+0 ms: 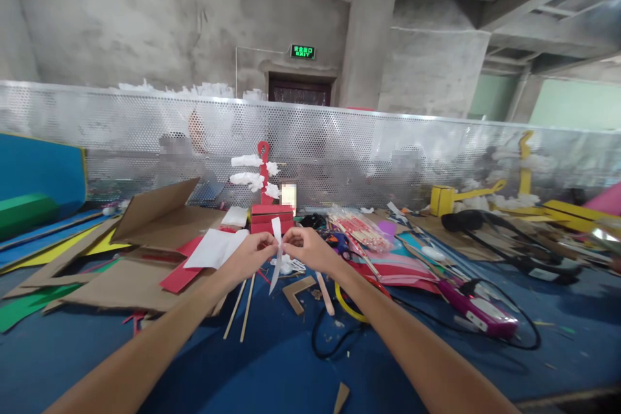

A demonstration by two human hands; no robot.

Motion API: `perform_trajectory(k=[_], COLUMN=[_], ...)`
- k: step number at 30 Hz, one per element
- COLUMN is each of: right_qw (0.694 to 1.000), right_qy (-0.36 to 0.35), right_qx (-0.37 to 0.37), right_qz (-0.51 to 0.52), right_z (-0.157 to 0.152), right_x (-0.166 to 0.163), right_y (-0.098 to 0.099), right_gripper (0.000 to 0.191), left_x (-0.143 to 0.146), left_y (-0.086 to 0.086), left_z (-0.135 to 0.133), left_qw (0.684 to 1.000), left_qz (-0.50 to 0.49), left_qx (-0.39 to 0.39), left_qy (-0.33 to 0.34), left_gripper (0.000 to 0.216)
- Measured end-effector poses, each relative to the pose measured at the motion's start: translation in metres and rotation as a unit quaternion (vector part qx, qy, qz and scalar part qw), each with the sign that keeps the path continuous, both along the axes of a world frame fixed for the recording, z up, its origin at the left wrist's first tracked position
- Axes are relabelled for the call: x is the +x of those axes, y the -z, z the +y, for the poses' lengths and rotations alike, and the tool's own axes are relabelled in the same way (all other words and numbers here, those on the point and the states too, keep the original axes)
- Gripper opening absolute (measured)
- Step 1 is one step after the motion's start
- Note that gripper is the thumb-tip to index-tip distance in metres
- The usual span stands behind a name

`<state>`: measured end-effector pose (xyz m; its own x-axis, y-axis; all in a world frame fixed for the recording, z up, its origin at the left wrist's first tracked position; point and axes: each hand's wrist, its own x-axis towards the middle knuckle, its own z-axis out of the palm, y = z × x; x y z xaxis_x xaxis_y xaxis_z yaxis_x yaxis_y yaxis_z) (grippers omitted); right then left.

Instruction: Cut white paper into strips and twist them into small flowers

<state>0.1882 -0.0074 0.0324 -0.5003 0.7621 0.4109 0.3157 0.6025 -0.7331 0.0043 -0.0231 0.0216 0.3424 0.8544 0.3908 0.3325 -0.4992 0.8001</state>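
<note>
Fingers of the left hand [256,248] and right hand [306,247], meeting at the centre of the frame, pinch a white strip [276,228] between them; its upper end stands above the fingertips, and its pointed lower end hangs below them. Just beneath lies crumpled white paper [287,264]. Directly behind the hands, a red box [272,210] bears a red upright [264,171] with white tufts at its sides. Below centre, from left to right: two thin sticks [237,310], an L-shaped cardboard piece [297,295] and a flat wooden stick [325,294]. Left of centre, a white sheet [213,250] overlaps red card [175,279], with cardboard [129,290] farther left. Right of centre, a clear packet [361,231] lies near the right hand; toward the lower right rests a purple tool [478,314] beside a looped black cord. All lie on a blue table [204,378]. A perforated screen [369,155] crosses the middle of the frame; a green exit sign [303,52] is at upper centre.
</note>
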Motion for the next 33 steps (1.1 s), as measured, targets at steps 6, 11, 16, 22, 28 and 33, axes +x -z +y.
perform_trajectory(k=[6,11,16,22,28,33], right_qw=[1.0,1.0,1.0,1.0,1.0,1.0], right_qy=[0.0,-0.008,-0.004,0.0,-0.006,-0.004], right_qx=[-0.005,-0.006,-0.006,-0.014,-0.013,-0.014], right_qz=[-0.001,-0.004,-0.006,-0.004,0.002,0.001], right_z=[-0.0016,0.0002,-0.0011,-0.0025,-0.0035,-0.0011], right_x=[0.0,0.0006,-0.0002,-0.0008,0.0007,0.0005], right_y=[-0.0007,0.0015,0.0006,-0.0006,-0.0019,-0.0001], right_gripper=[0.011,0.011,0.009,0.01,0.021,0.019], left_x=[-0.0019,-0.0023,-0.0032,-0.0049,-0.0036,-0.0035], left_y=[0.0023,0.0022,0.0028,0.0051,0.0013,0.0026], left_z=[0.0029,0.0028,0.0041,0.0061,0.0,0.0023], left_qw=[1.0,1.0,0.999,0.999,0.999,1.0], left_qz=[0.009,0.019,0.024,0.022,0.019,0.007], left_qx=[0.018,0.022,0.025,0.028,0.027,0.026], left_qy=[0.008,0.007,0.004,0.002,-0.002,-0.002], left_gripper=[0.025,0.02,0.017,0.02,0.028,0.026])
